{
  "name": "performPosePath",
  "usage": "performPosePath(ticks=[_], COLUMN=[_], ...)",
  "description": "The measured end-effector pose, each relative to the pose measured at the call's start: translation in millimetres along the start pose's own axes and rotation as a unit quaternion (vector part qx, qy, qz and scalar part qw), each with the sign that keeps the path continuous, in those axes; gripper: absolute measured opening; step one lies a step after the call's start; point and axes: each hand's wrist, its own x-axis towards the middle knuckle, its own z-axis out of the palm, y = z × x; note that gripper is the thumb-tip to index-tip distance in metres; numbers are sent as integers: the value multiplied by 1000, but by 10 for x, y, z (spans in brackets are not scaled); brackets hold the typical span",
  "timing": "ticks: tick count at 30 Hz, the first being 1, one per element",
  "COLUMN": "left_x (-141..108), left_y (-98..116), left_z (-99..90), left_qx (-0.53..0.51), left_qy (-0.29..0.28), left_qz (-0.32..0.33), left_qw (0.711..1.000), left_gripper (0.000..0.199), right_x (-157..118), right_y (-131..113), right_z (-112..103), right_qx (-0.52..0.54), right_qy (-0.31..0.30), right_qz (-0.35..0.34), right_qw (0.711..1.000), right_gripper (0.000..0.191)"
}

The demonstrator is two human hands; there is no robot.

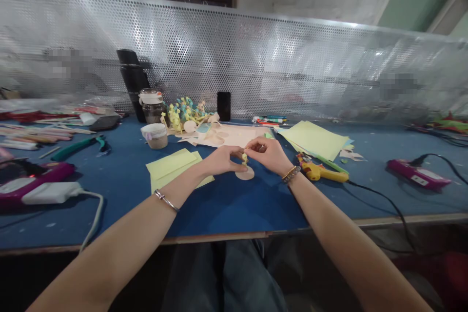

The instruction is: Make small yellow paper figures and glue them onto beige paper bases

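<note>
Forearms [120, 248] reach over the worktop [226, 209]. Left hand [219, 160] and right hand [266, 153] are closed, pinching a yellow paper piece [244, 158] above a paper disc [244, 173]. Caution: a slack pinch could drop the piece; touching the nearby glue gun [321, 172] could burn the right hand.

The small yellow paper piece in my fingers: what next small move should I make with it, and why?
I would probably lower the small yellow paper piece onto the round beige paper disc. Your left hand and right hand hold it just above that disc, and a yellow glue gun lies nearby on the right, so it could likely be fixed there.
</note>
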Motion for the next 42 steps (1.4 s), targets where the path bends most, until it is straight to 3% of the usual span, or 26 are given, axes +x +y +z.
performPosePath(ticks=[3,11,28,33,38,42], left_x=[-5,13,-1,15,14,13], left_y=[-28,-74,-24,-90,-145,-127], left_z=[27,80,-4,-57,-102,-104], left_qx=[-17,15,-18,-9,22,33], left_qy=[-34,-23,-43,-7,38,52], left_qz=[-6,-11,-8,-26,-28,-38], left_qw=[999,1000,999,1000,999,997], left_gripper=[32,21,35,53,51,47], right_x=[-2,1,2,10,18,12], right_y=[2,9,-20,-9,76,59], right_z=[-1,6,-23,-47,-71,-62], right_qx=[-1,-3,13,17,8,5], right_qy=[0,2,-4,12,55,49], right_qz=[2,-1,11,20,31,19], right_qw=[1000,1000,1000,1000,998,999], right_gripper=[12,13,18,23,33,25])
